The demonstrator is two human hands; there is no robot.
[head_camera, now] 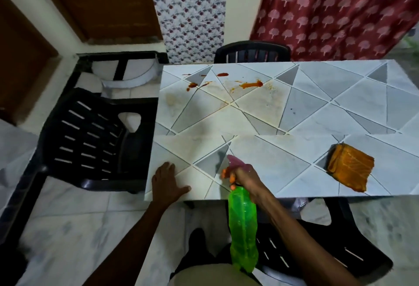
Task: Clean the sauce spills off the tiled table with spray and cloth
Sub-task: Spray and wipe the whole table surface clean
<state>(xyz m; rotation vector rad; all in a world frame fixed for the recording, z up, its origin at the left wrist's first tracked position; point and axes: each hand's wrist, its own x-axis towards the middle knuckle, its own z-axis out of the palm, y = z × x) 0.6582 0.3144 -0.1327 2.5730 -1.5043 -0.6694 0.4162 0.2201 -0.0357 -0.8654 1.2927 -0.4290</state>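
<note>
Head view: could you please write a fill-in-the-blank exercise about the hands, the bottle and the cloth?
1. The right hand grips a spray bottle with a ____ body.
2. The left hand holds ____ and rests flat on the tiled table.
3. The folded cloth on the table is ____ in colour.
Missing words: green; nothing; orange.

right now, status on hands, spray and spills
Left hand flat on tiled table edge. Right hand grips green spray bottle, nozzle forward. Sauce spills unwiped on far tiles; orange cloth apart at right. Nothing between nozzle and spills.
</note>
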